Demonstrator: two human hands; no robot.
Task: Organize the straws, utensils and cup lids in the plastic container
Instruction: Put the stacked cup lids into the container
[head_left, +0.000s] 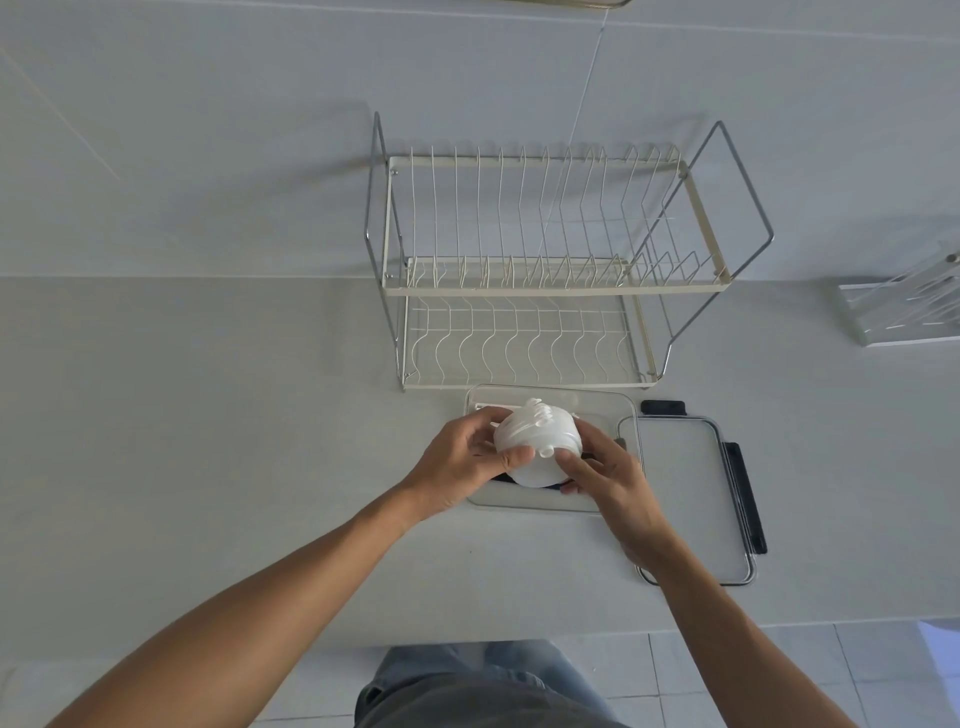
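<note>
Both hands, left hand (467, 457) and right hand (602, 473), curl around a stack of cup lids (535, 441) over the plastic container (613, 410).

A pale grey counter (208, 415) runs wall to wall and meets a wall of large light tiles (208, 130), where thin grout lines show. A two-tier wire dish rack (545, 270) with cream shelves and a chrome frame stands against the wall. At the right edge sits a clear acrylic stand (904, 306). Below the counter's front edge lies a floor of pale square tiles (779, 675). The light is soft and even.
</note>
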